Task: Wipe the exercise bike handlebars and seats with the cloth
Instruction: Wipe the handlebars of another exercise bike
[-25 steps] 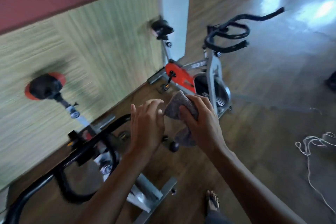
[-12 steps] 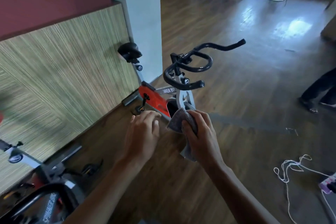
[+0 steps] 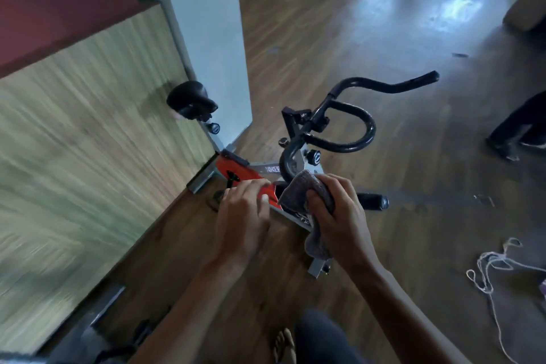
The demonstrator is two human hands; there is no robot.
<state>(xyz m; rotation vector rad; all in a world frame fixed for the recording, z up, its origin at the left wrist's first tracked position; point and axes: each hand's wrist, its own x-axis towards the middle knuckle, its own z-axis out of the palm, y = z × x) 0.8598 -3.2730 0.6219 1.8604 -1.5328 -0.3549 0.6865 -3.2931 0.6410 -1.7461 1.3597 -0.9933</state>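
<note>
A red and grey exercise bike stands ahead by the white pillar. Its black handlebars curve up in mid-frame, and its black seat sits to the left by the wood-panelled wall. My right hand grips a folded grey cloth, held in the air just below the handlebars' near end. My left hand hovers beside the cloth with its fingers relaxed and holds nothing. The hands cover the lower part of the bike's frame.
A white pillar rises behind the seat. White cord lies tangled on the wooden floor at the right. Another person's legs stand at the right edge. Part of a second bike shows at the lower left. My bare foot is below.
I have walked from the nearer bike toward the red one; it now fills mid-frame and its handlebars lie just past my hands. My right hand still holds the cloth.
</note>
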